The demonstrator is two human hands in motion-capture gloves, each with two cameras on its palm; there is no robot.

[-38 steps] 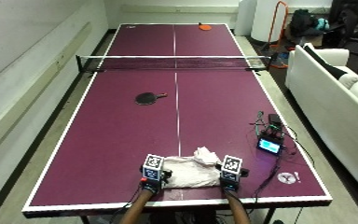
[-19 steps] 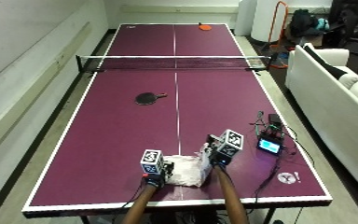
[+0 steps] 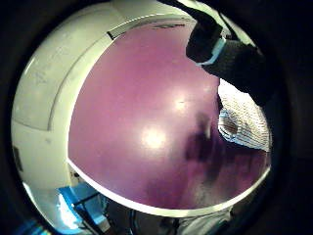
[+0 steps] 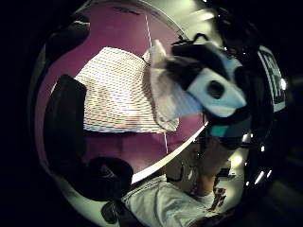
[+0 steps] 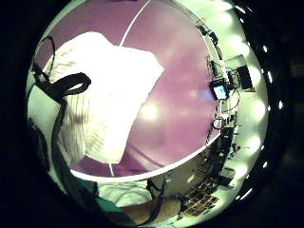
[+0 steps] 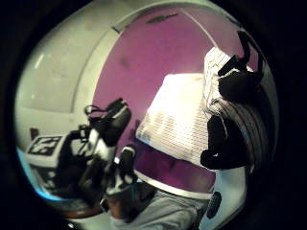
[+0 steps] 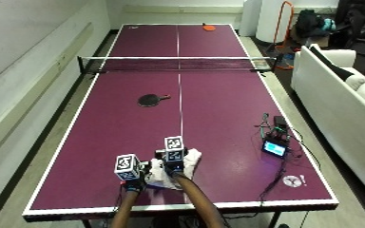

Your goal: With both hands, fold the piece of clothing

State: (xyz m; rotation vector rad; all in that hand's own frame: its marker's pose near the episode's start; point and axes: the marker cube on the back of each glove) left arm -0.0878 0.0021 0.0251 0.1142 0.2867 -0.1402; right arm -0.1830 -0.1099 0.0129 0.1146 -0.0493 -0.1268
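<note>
Change: since half a second ago the right hand has swung from the garment's right side in toward the middle and now sits just beside the left hand, the cloth bunched narrower between them.
Right hand: its black-gloved fingers curl round a raised fold of the white, thin-striped piece of clothing, carrying that fold over the flat part.
Left hand: low at the garment's left edge, close to the table's near rim; its palm views show dark fingers beside the striped cloth, but whether they pinch it I cannot tell.
Clothing: lies on the near end of the purple table-tennis table, about on the white centre line, partly doubled over; one lifted flap stands above the flat striped layer.
Near right: a small black device with a lit blue screen and its cables rests by the table's right edge, well apart from the hands.
Mid table: a black paddle with a reddish handle lies short of the net.
Far end: an orange paddle rests near the far edge.
Beyond: a white sofa stands to the right of the table.
</note>
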